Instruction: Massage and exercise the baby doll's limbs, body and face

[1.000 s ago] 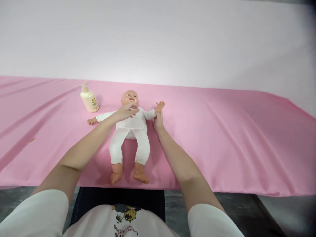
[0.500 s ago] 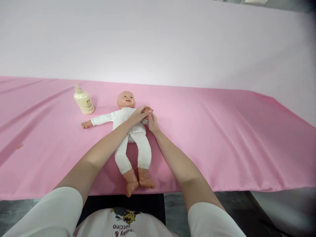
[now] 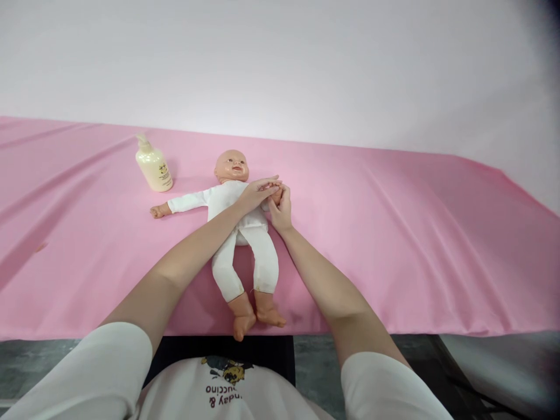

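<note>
A baby doll (image 3: 226,201) in a white suit lies on its back on the pink cloth, its head away from me and its bare feet near the table's front edge. My left hand (image 3: 256,195) reaches across the doll's chest, thumb and outstretched fingers about the doll's small hand (image 3: 276,196) on the right side. From the right, my right hand (image 3: 282,212) is closed around that same doll hand, thumb against it. The doll's forearm there is mostly hidden behind my hands. Its other arm (image 3: 188,201) stretches out to the left.
A cream-coloured pump bottle (image 3: 154,166) stands beyond the doll's outstretched arm. Pink cloth (image 3: 371,245) with creases covers the table up to a white surface (image 3: 280,64) behind it. A small brownish mark (image 3: 41,248) shows on the cloth at left.
My left fingers have straightened and lifted slightly over the doll's hand, while my right fingers have come up around its far side. The whole view has shifted a little.
</note>
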